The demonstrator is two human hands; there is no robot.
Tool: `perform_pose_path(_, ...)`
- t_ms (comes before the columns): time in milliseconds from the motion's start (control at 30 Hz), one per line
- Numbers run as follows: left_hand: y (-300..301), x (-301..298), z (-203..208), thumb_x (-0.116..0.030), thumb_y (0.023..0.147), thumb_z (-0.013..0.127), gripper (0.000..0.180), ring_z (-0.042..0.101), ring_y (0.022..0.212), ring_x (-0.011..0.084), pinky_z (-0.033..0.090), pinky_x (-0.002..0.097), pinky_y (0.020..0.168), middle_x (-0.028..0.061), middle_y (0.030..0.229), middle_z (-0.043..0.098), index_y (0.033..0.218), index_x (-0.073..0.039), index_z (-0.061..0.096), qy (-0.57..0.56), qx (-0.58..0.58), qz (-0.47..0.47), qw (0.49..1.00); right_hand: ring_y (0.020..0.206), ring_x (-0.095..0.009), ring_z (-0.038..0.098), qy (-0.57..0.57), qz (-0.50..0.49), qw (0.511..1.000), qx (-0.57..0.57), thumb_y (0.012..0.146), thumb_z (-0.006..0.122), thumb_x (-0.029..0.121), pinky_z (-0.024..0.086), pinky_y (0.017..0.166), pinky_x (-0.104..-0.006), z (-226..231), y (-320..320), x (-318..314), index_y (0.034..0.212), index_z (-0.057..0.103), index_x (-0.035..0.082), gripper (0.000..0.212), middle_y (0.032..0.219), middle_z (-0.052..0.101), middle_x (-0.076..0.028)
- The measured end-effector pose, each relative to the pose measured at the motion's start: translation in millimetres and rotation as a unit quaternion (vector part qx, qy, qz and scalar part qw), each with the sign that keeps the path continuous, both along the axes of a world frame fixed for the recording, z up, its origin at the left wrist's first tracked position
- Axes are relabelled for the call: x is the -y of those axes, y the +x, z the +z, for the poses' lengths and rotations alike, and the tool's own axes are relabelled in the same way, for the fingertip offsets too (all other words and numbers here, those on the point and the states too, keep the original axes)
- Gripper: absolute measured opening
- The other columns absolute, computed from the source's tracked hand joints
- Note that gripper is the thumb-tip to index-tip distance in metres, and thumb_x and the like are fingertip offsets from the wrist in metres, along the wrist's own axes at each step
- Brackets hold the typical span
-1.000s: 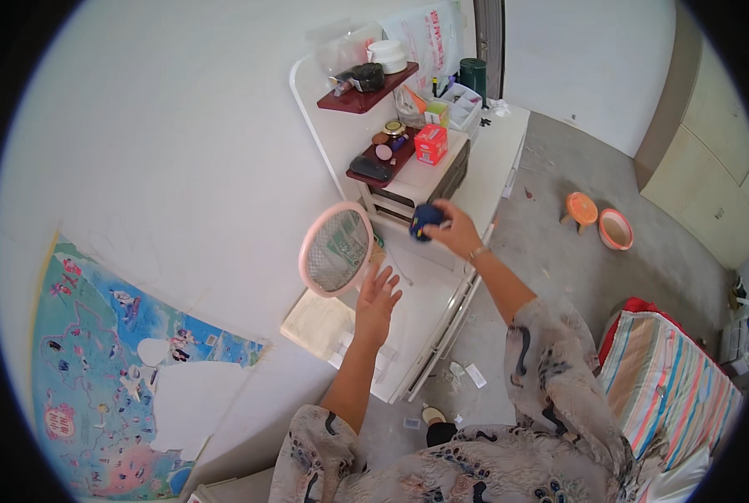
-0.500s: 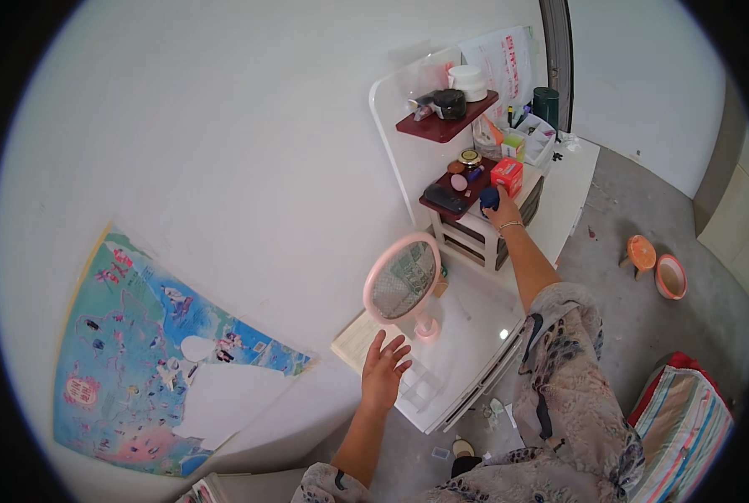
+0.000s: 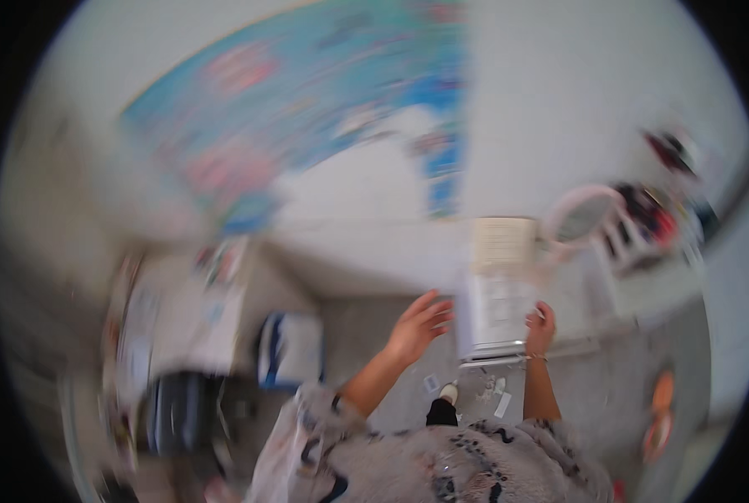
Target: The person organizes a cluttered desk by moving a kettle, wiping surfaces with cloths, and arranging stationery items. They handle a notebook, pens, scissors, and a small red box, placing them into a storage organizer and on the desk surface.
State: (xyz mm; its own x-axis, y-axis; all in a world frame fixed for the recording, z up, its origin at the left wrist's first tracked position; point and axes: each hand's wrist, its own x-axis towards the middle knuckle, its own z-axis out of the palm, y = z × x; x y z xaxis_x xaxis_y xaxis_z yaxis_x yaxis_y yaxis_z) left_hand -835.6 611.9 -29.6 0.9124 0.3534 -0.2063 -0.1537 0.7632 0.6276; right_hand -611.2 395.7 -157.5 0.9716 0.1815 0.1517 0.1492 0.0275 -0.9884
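Note:
My left hand (image 3: pixel 422 329) hangs over the gap left of the white table, fingers spread and nothing in them. Over the table's front part is my right hand (image 3: pixel 541 329), a bracelet on its wrist and its fingers curled in. Whatever it may hold is too blurred to make out. Beside it a clear divided tray (image 3: pixel 506 303) lies on the white tabletop (image 3: pixel 571 314). An open book or notepad (image 3: pixel 503 241) lies behind the tray. The round pink mirror (image 3: pixel 588 216) stands right of the book, smeared by motion.
A small drawer rack (image 3: pixel 630 243) with blurred items stands at the table's right. At left is a cluttered desk (image 3: pixel 198 323), with a white and blue bin-like thing (image 3: pixel 292 350) beside it. A torn colourful map (image 3: pixel 307 109) hangs on the wall. Paper scraps (image 3: pixel 502 404) lie on the floor.
The view has swung left, bringing the desk in. My right hand has come away from the rack's shelf to the table's front; the dark blue thing it held no longer shows. My left hand stays open.

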Motion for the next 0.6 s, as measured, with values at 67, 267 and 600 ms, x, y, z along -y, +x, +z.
perform_pose_path(67,-79,-11,5,-0.016,0.091,0.051,0.047,0.054,0.103,0.0212,0.043,0.0336,0.084,0.0120,0.123,0.052,0.135,-0.011,0.035,-0.026,-0.011,0.044,0.999,0.076,-0.011,0.059,0.024,0.058,0.998,-0.020,0.086,0.051,0.005,0.049,0.062,-0.0227,21,-64,-42,0.114,0.055,0.004,0.028,0.103,0.061,-0.007)
perform_pose_path(267,-347,-37,7,-0.014,0.089,0.051,0.050,0.058,0.091,0.0177,0.045,0.0312,0.074,0.0106,0.111,0.059,0.135,-0.008,0.033,-0.042,-0.025,0.341,0.939,0.073,-0.013,0.061,0.009,0.316,0.948,-0.020,0.088,0.050,0.006,0.050,0.060,-0.0226,65,-261,-200,0.114,0.053,0.001,0.027,0.109,0.059,-0.010)
perform_pose_path(600,-589,-55,-3,-0.023,0.092,0.048,0.037,0.059,0.089,0.0172,0.048,0.0307,0.072,0.0075,0.104,0.062,0.126,-0.011,0.045,0.003,0.032,0.548,0.836,0.068,-0.010,0.060,-0.045,0.599,0.798,-0.045,0.085,0.058,0.014,0.048,0.057,-0.0220,80,-541,-365,0.107,0.059,0.004,0.024,0.093,0.063,-0.005)
